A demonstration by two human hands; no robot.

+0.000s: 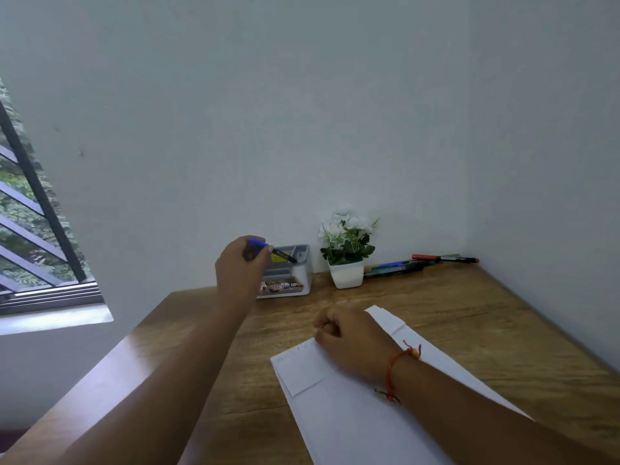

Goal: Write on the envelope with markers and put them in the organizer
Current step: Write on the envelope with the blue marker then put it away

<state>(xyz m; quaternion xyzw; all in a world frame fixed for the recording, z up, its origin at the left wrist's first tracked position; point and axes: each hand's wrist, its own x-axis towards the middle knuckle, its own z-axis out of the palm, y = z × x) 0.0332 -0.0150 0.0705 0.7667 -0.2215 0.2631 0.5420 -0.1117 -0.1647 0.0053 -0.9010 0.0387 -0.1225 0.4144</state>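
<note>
My left hand point(240, 266) holds a black marker with a blue cap point(273, 251) over the grey-and-white organizer point(295, 280) at the back of the desk, the marker's black end slanting down toward its compartments. A white envelope point(342, 407) lies on the wooden desk in front of me. My right hand point(350, 340) rests on its upper part as a closed fist, nothing visible in it; a red thread is tied round that wrist. Several more markers point(416, 265), one red-capped, lie at the back right by the wall.
A small white pot with white flowers point(347, 253) stands just right of the organizer. The wooden desk point(469, 317) fits into a corner, with walls behind and to the right. A barred window point(37, 236) is at the left.
</note>
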